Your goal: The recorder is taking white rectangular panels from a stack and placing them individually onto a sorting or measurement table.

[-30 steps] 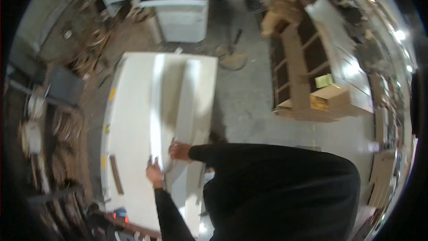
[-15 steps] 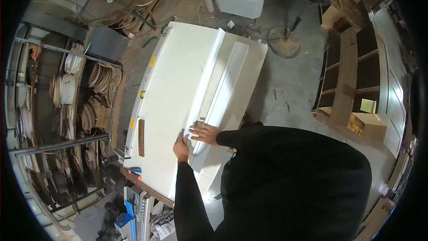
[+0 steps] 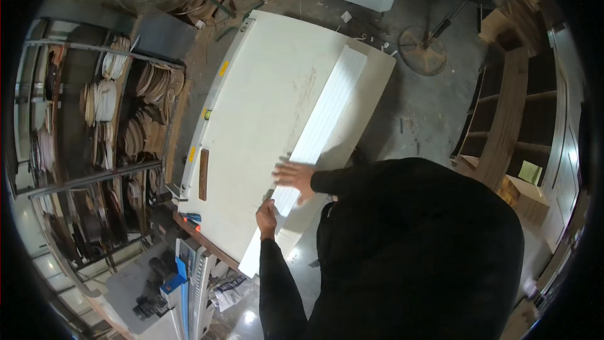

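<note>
A long white panel strip (image 3: 327,113) with lengthwise grooves lies diagonally across a cream-coloured work board (image 3: 251,94). Its near end reaches past my left hand to the board's front edge. At the strip's left edge, my left hand (image 3: 267,219) is closed on it near the lower end; the fingertips are partly hidden. My right hand (image 3: 296,178) lies across the strip just farther up, palm down with fingers spread, slightly smeared by motion.
A spirit level (image 3: 206,115) runs along the board's left edge beside a short brown wooden strip (image 3: 203,174). Shelves (image 3: 94,182) packed with edging rolls stand left. A fan base (image 3: 422,51) is beyond the right corner, and a wooden cabinet (image 3: 503,113) stands right.
The narrow white strip has come over onto the wider one, so a single grooved strip now shows. My right hand has spread its fingers. The whole view has shifted slightly.
</note>
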Available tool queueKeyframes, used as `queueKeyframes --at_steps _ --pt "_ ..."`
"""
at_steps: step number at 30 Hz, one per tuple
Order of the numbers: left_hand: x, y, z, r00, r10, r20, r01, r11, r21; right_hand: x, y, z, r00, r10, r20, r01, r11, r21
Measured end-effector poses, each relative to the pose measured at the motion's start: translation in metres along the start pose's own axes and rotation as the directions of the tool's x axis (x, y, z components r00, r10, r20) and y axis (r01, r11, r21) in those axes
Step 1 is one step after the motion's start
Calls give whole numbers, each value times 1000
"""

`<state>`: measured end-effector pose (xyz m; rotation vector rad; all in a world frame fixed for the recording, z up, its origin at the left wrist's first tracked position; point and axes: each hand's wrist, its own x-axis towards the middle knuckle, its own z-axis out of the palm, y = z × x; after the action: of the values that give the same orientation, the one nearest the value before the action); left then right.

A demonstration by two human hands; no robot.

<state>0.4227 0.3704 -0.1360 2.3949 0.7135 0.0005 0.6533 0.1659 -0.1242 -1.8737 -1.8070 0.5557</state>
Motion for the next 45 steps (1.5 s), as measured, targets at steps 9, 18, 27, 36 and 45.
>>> queueKeyframes --at_steps 9,18,27,36,45 --pt "0 13 14 982 -185 23 179 902 -393 -122 255 -119 266 660 -703 -873 473 114" --pt "1 -20 16 966 -232 111 257 885 -387 -166 326 -168 447 766 -463 -551 643 532" --pt "6 -10 14 960 -260 104 280 901 -331 -172 325 -167 421 764 -490 -541 644 540" --pt "10 -15 14 926 -337 170 378 813 -443 -175 327 -168 414 751 -514 -544 657 521" --pt "-10 -47 23 975 -217 49 172 598 -783 -165 330 -161 477 737 -479 -514 676 529"
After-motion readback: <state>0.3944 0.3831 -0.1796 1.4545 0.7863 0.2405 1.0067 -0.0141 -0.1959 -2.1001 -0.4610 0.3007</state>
